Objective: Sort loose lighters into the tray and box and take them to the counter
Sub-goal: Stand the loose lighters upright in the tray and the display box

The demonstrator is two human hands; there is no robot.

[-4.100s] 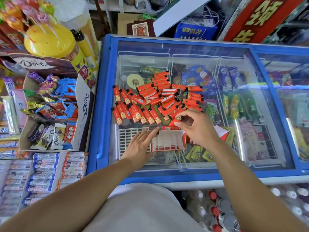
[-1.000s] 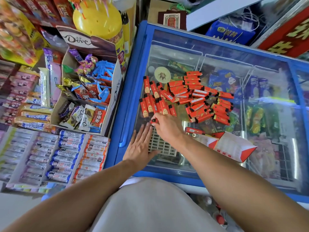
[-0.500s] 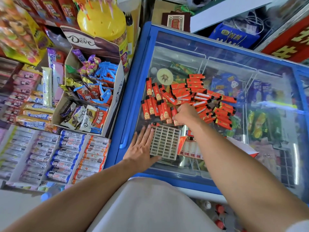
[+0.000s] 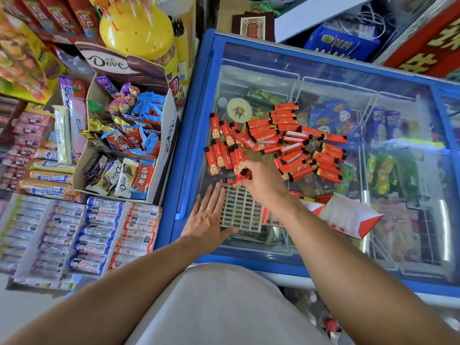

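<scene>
1. we see our left hand (image 4: 207,215) lying flat on the freezer lid (image 4: 311,78), fingers straight and a little apart, its fingertips beside and touching the left edge of the tray (image 4: 240,211).
2. our right hand (image 4: 261,181) is above the far edge of the tray, and its fingers pinch one red lighter (image 4: 242,176) near its middle, tilted with one end down toward the slots.
3. the pile of lighters (image 4: 286,138) lies loose on the glass, just beyond the tray; the box (image 4: 348,215), red and white, lies open at the right of the tray.
4. we judge each lighter to be light, stiff and smooth, so it can slip; a pinch across the long flat sides, near the middle, seems the best hold.
5. the tray is a thin plastic grid, probably light, so it may slide on the glass if the flat hand does not keep it in place.
6. readable writing: "dove" on the chocolate carton (image 4: 165,143) at the left, both on its back flap and on its side.
7. the lighters carry gold figures and small white labels, but these are too small for us to read.
</scene>
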